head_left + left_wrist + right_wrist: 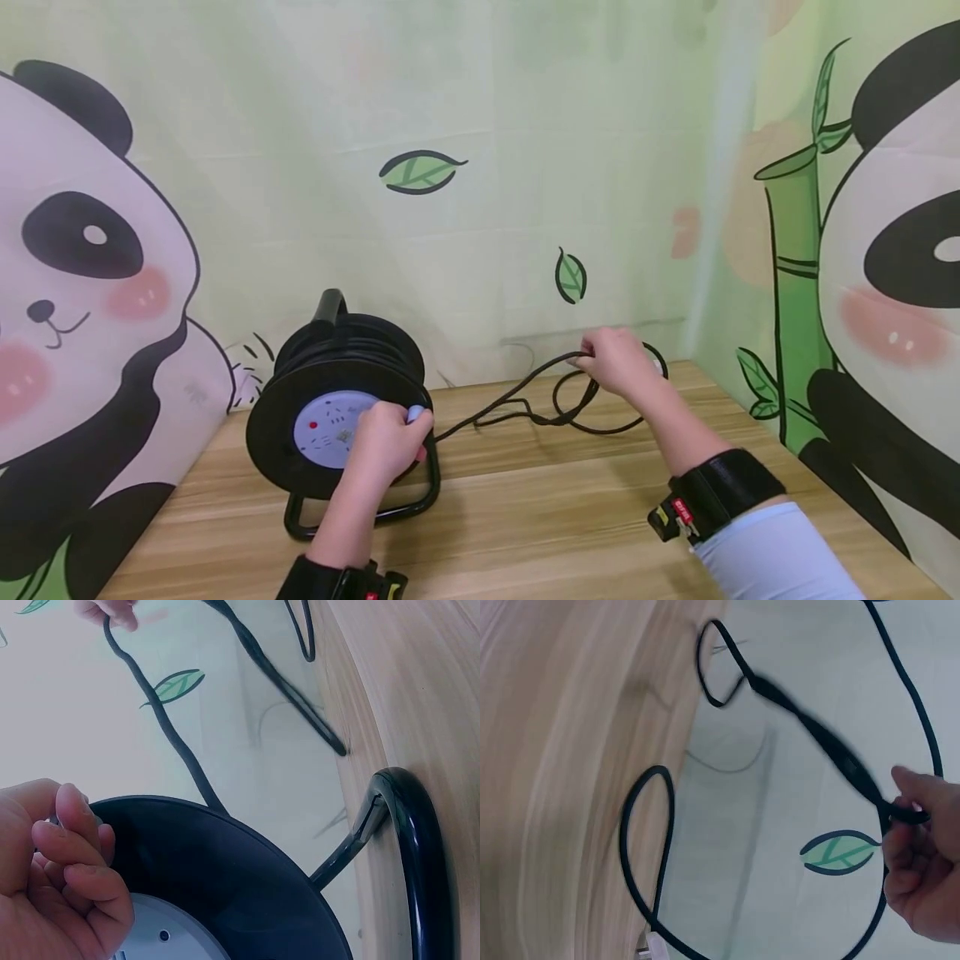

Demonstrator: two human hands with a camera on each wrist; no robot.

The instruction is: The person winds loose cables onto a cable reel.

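Note:
A black cable reel (268, 446) with a pale lilac socket panel (318, 429) stands on the table at the left. My left hand (384, 440) is at the right part of its front disc, fingers curled round a small light-blue knob (415, 412). In the left wrist view the left hand's (60, 862) fingers hide most of what they grip. Out to the right, my right hand (618, 360) holds the black cable (498, 404), which runs from the reel. Right wrist view: thumb and fingers pinch the cable (907, 816), and loose loops hang below the hand.
The wooden table (540, 517) meets a printed cloth backdrop (480, 250) behind the reel. The reel's tubular black foot (408, 508) reaches forward onto the table. A white piece, perhaps the plug (658, 946), shows at the cable's lower loop in the right wrist view.

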